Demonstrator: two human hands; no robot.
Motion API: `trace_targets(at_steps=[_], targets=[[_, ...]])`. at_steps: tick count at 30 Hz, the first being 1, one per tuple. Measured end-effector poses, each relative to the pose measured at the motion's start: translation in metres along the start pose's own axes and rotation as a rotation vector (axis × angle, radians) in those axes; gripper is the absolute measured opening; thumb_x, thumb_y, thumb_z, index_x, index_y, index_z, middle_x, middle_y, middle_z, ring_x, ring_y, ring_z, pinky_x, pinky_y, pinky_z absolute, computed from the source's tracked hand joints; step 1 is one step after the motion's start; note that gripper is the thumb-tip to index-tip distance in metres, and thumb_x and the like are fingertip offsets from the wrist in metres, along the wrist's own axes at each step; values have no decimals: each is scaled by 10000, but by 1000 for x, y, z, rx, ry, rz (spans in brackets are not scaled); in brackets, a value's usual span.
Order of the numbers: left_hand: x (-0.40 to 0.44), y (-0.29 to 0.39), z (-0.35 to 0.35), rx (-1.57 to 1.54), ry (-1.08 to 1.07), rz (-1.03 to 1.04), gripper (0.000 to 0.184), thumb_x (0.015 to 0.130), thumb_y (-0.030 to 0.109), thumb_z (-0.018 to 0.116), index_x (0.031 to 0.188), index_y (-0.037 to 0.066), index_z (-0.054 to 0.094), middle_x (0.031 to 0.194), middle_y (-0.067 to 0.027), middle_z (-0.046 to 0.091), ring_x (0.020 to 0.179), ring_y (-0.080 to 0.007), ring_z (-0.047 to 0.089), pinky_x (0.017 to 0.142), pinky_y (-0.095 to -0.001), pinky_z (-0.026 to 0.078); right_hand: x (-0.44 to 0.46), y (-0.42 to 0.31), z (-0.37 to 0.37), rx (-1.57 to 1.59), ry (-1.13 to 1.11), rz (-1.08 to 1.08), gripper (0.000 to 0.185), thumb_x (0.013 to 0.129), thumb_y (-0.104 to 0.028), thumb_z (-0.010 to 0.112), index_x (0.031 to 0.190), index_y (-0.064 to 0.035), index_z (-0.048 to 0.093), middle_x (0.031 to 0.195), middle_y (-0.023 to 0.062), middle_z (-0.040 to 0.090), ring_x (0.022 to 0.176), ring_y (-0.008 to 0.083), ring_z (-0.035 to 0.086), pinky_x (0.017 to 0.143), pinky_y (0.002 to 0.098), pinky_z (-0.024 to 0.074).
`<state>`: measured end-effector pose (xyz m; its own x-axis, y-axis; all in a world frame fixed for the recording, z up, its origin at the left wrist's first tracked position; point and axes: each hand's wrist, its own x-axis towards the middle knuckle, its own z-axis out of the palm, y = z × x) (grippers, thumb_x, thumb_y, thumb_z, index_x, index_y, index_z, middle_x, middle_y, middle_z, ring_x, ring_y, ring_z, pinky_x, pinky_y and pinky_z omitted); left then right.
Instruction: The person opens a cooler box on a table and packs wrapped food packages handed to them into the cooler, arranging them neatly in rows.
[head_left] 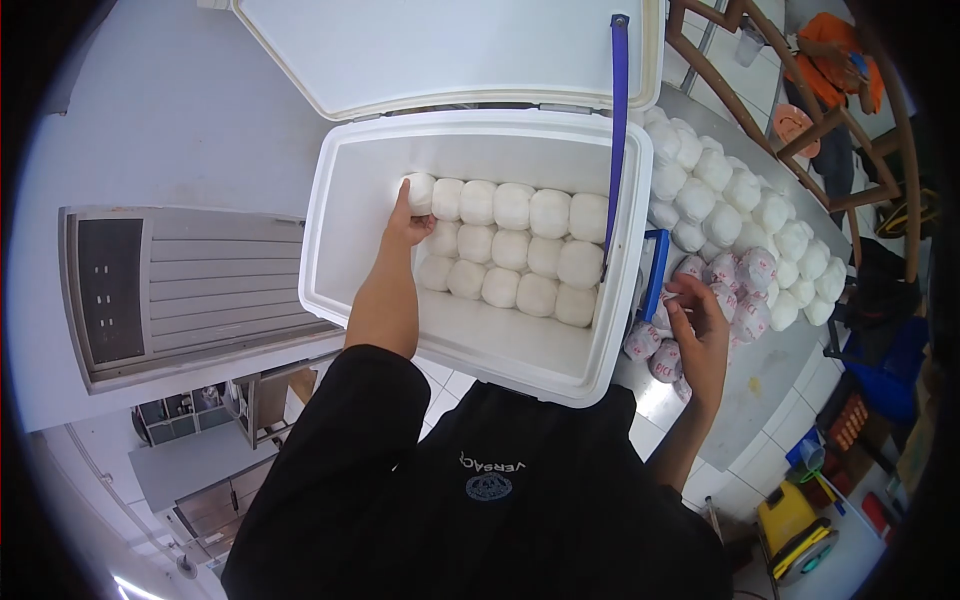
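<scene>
The left hand (412, 222) is closed around the white ball (421, 192) at the left end of the far row inside the box (365, 180); right of the box, the right hand (702, 340) curls beside printed balls (752, 318) on the bench (790, 362), nearer them than the left, its grip unclear

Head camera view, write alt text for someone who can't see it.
A person's left hand touches a white ball ending a row inside an open white cooler box. The right hand is by balls in printed wrapping on a metal table, beside piled plain white balls.
</scene>
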<state>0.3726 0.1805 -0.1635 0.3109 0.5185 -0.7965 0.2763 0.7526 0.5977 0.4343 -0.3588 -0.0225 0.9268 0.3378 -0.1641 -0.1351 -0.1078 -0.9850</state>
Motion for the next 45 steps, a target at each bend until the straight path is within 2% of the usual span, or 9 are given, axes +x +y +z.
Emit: trace_targets(at_steps=[5,11,13,17,24,26,33,35,45], targets=[[30,-6,-6,30,-58,-21,782,689,755,670,1125,115,562,1008,-40,578,826,-170,552,715,-324,515,4,-1,1,15,-8,44,341,886,-73,649,1222,-48,594,1054,64,640,916,124,594,770,272,494],[-20,28,20,826,295,-212,857,821,778,453,1151,-7,545,969,-126,595,885,-280,626,772,-394,541,2,-5,0,20,42,-8,337,892,-81,641,1223,-48,594,1063,59,644,907,122,592,766,271,490],[-47,36,30,2038,359,591,648,894,548,570,1192,-25,516,1062,-198,575,955,-378,623,816,-444,531,-4,0,-7,30,85,36,337,893,-85,641,1224,-50,594,1064,60,644,902,123,591,767,271,489],[-45,38,13,1919,-56,1090,434,817,156,714,1202,73,533,1189,-212,495,1030,-405,552,866,-469,500,-7,8,-15,-5,115,109,332,897,-100,641,1223,-53,597,1066,59,646,885,122,585,771,275,488],[-26,17,-15,1984,-66,1349,347,862,170,663,1155,54,519,1175,-181,461,1063,-369,498,851,-467,501,-10,12,-27,0,150,92,318,903,-111,640,1214,-59,602,1065,52,644,895,125,582,802,284,484],[-30,27,-8,2097,-170,1158,398,862,225,669,1164,33,495,1230,-182,435,1128,-369,471,890,-446,506,-9,13,-32,-62,181,41,319,903,-114,644,1213,-57,601,1062,44,641,906,125,582,804,284,478],[-80,4,36,2184,-194,1229,636,844,364,686,1315,15,438,1401,-175,370,1270,-370,412,965,-428,498,-20,15,-67,-156,335,53,305,941,-171,604,1222,-54,595,1057,36,638,889,123,577,776,269,470],[-53,-10,21,2166,-258,1441,736,838,395,685,1400,29,383,1444,-173,331,1313,-373,374,977,-441,491,-21,11,-69,-157,342,52,306,939,-170,607,1222,-53,596,1053,37,638,894,124,581,775,275,473],[-59,-8,2,2120,-188,1515,644,904,286,619,1421,11,352,1504,-203,275,1334,-382,365,978,-410,497,-37,22,-56,-156,319,99,316,916,-157,631,1214,-53,605,1037,55,648,892,140,603,773,304,488]])
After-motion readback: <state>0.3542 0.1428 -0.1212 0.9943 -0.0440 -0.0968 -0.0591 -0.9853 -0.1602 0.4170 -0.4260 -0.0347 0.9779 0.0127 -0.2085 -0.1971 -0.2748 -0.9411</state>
